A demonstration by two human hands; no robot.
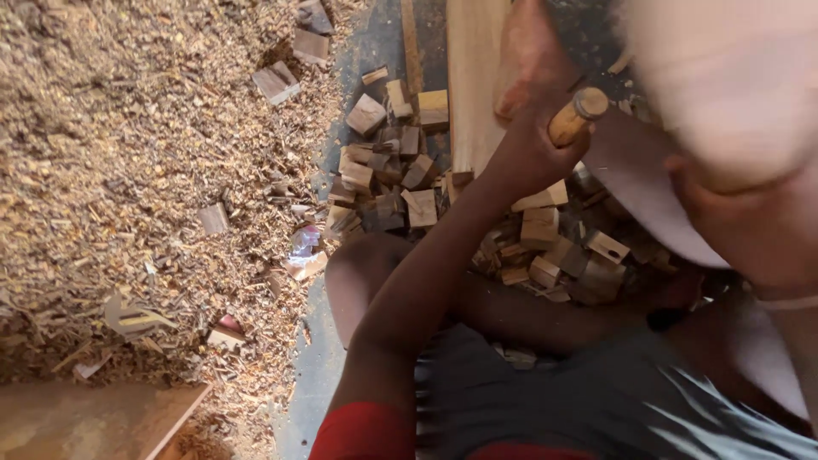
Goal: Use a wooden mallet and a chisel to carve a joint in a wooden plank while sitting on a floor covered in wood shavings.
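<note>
Fingers of the left hand (532, 149) wrapping tight around a round wooden handle (578, 116), upper middle of the frame, with the handle's end poking up past the knuckles. Holding a tool whose wide pale blade (635, 183) is slanting down toward the right. Right hand (758, 221) sitting at the right edge, blurry, pressing near the blade; cannot tell how far those fingers are closed or what they are gripping. Lying under both hands: a heap of small wood blocks (400, 175), cut in squares and wedges, piled across the middle of the frame on a dark floor (375, 43). Standing behind the left hand at the top: a long pale plank (471, 77). Spreading over the whole left half: thick sawdust and shavings (111, 136), with a few loose blocks mixed in. Showing at the lower left corner: a flat wooden board (85, 422). Stretching up from the bottom middle: the left arm in a red sleeve (366, 430). Bending beside the blocks: a bare knee (362, 273).
</note>
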